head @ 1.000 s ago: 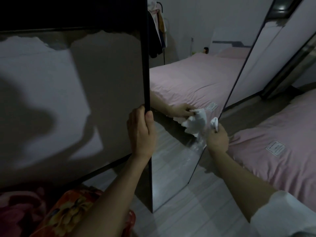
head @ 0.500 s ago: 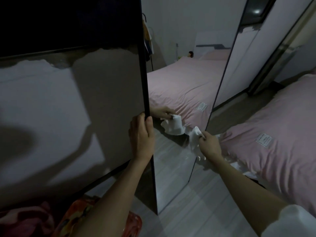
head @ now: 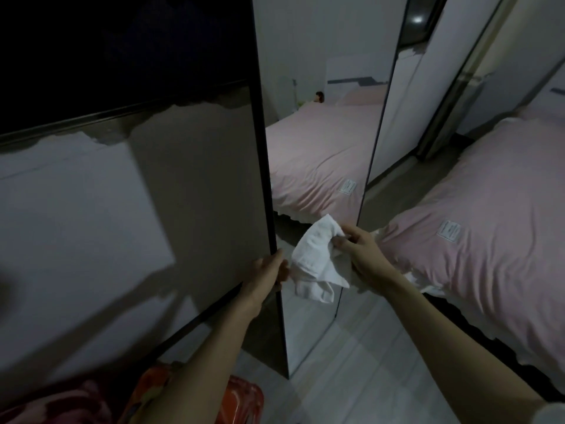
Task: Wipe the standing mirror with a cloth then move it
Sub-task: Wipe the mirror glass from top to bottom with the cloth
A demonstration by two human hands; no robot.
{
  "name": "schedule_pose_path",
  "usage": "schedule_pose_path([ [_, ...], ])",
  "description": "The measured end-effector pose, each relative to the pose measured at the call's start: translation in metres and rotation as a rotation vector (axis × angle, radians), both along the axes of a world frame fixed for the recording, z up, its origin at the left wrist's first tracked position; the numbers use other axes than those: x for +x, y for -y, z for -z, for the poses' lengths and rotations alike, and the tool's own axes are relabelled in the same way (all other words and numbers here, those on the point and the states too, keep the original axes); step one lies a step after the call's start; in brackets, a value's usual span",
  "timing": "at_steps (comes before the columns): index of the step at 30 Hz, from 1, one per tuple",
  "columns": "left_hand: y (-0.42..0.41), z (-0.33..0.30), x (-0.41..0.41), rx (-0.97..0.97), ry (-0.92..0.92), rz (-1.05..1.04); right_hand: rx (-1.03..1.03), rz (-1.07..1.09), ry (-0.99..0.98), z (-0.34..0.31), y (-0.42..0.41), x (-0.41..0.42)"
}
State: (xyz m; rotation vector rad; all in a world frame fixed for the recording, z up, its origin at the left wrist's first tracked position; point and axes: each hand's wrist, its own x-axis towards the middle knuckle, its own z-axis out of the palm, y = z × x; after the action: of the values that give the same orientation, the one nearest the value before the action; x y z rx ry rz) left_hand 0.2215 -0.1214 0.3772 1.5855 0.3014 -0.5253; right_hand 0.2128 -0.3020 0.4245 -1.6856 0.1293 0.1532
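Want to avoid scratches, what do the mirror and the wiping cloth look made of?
Mirror: glossy reflective glass, showing the pink bed, in a thin dark frame, possibly metal. Cloth: soft white fabric, matte and crumpled, likely cotton or terry, bunched in the right hand.

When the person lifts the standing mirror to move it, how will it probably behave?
The standing mirror looks tall and narrow, so it may tip easily once lifted. Its glass face is probably fragile and smooth; only the left hand grips its dark frame edge, while the right hand holds the white cloth. It seems rigid, likely rather heavy.
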Motion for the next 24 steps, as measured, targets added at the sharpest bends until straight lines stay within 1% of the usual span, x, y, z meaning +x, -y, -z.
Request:
schedule_pose_path([
  [1, 0.001, -0.001, 0.000, -0.175, -0.079, 0.027, 0.015, -0.021, -0.003, 0.000, -0.004, -0.003],
  [2, 0.002, -0.002, 0.001, -0.309, -0.120, 0.044, 0.027, -0.038, -0.003, 0.000, -0.007, -0.004],
  [3, 0.002, -0.003, 0.003, -0.396, -0.145, 0.065, 0.014, -0.051, 0.003, 0.002, -0.009, -0.005],
  [4, 0.000, -0.004, 0.005, -0.423, -0.146, 0.109, -0.032, -0.055, 0.025, 0.003, -0.011, -0.006],
  [6, -0.005, -0.008, 0.010, -0.375, -0.105, 0.258, -0.201, -0.022, 0.130, 0.007, -0.012, -0.007],
  [8, -0.007, -0.017, 0.013, -0.243, -0.036, 0.325, -0.355, 0.013, 0.260, 0.010, -0.013, -0.009],
  [10, -0.005, -0.027, 0.016, -0.108, 0.019, 0.264, -0.453, -0.007, 0.339, 0.013, -0.014, -0.011],
  [13, 0.000, -0.031, 0.023, -0.081, 0.043, 0.105, -0.540, -0.033, 0.363, 0.015, -0.016, -0.011],
  [16, 0.001, -0.034, 0.023, -0.156, 0.060, 0.137, -0.561, -0.070, 0.293, 0.012, -0.020, -0.014],
  [18, 0.000, -0.043, 0.019, -0.277, 0.031, 0.114, -0.518, -0.109, 0.204, 0.010, -0.023, -0.016],
  [20, -0.001, -0.055, 0.015, -0.338, -0.005, 0.114, -0.467, -0.113, 0.163, 0.005, -0.025, -0.018],
  [24, 0.001, -0.071, 0.017, -0.377, -0.013, 0.168, -0.305, -0.171, 0.232, -0.019, -0.032, -0.017],
])
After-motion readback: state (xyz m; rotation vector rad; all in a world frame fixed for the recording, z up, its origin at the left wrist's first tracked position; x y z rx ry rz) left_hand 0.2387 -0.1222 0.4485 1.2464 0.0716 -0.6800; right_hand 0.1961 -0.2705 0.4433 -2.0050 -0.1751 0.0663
